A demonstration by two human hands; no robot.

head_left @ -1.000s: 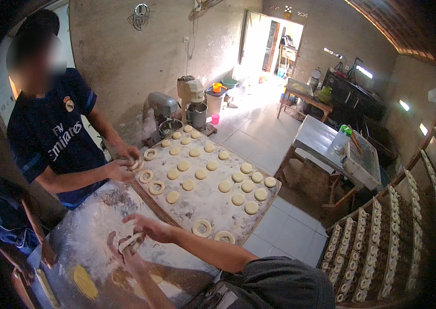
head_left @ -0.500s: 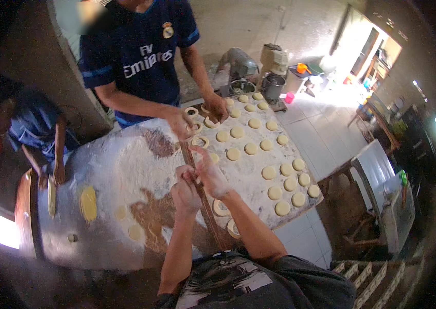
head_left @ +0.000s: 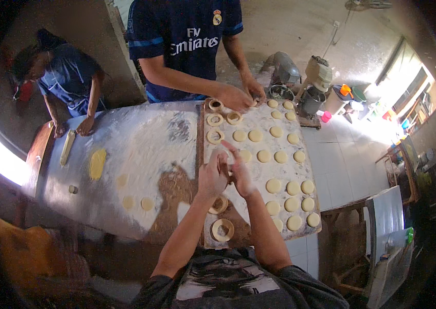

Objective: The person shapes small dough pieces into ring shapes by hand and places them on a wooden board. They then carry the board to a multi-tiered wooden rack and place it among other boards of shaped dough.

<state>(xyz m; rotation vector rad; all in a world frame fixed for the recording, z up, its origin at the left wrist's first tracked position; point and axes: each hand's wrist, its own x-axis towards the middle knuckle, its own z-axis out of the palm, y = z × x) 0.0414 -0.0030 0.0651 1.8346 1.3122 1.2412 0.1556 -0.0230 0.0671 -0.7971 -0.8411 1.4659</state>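
Observation:
Both my hands, dusted with flour, come together above the left part of a floured board. My left hand has its fingers curled inward. Against it, my right hand is bent round, one finger stretching up and left. Something pale shows between them, too covered by the fingers to name. Just below my hands lies a dough ring, partly hidden by my left wrist, and nearer me a larger dough ring. Beyond my fingertips is another dough ring. Round dough pieces sit in rows to the right.
Across the board, a co-worker's hands work near more rings. At far left, another person's hands touch a long dough strip on the floury metal table. A flat yellow dough piece lies beside it. Mixers stand behind.
My view has turned, so the board appears straighter and the table shifts. My hands stay together, their fingers rearranged. The co-worker's hands have moved along the board's far edge to the right.

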